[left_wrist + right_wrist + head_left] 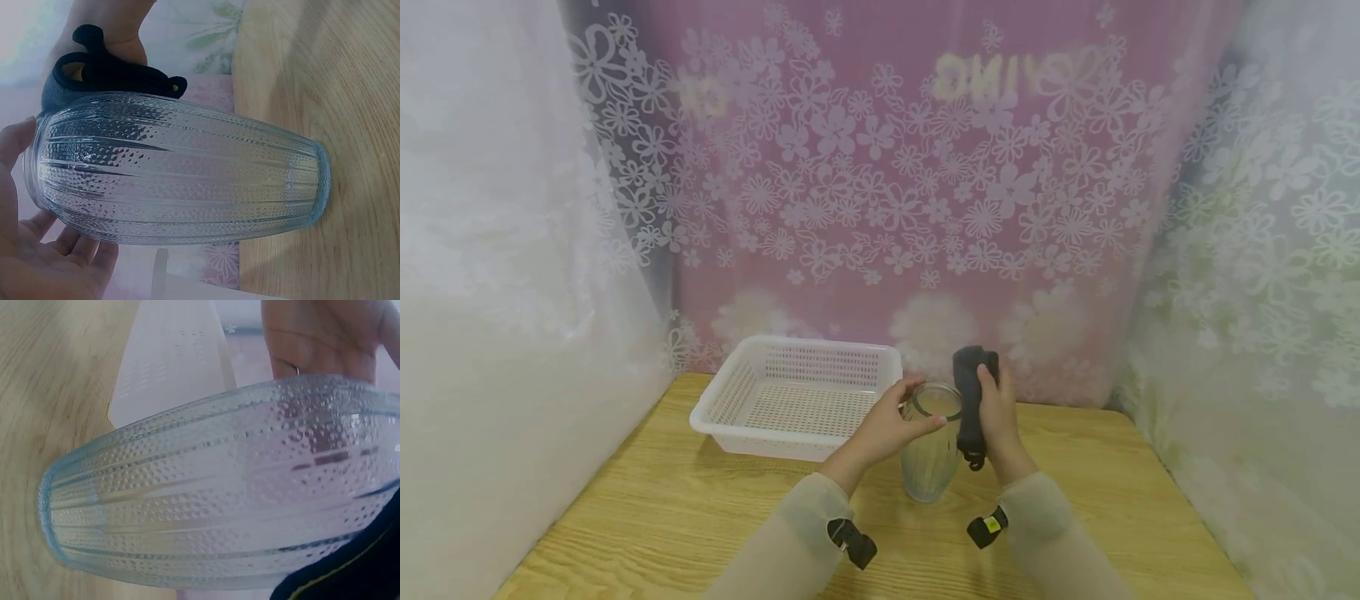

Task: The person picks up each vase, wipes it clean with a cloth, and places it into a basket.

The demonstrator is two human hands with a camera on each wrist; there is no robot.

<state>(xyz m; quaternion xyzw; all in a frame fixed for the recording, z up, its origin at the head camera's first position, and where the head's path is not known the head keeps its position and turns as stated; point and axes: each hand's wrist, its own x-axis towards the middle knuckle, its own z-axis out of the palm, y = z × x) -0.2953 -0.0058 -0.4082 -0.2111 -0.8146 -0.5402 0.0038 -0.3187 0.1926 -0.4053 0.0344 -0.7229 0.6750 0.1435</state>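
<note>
A clear ribbed glass vase (929,467) is upright, its base at the wooden tabletop and its round mouth facing up. My left hand (883,427) holds it near the rim, thumb on the near side and fingers round the far left side. In the left wrist view, dimpled texture and long ribs cover the vase (187,175). On the vase's right, my right hand (1002,417) grips a black folded cloth (970,404) close against the glass. The left wrist view shows the cloth (125,78) bunched in thick folds; a thin yellow line runs along it in the right wrist view.
A white perforated plastic basket (805,446) stands behind and left of the vase, its right end near my left hand. The wooden table (700,517) is bordered by flowered plastic sheeting (880,208) at the back and both sides.
</note>
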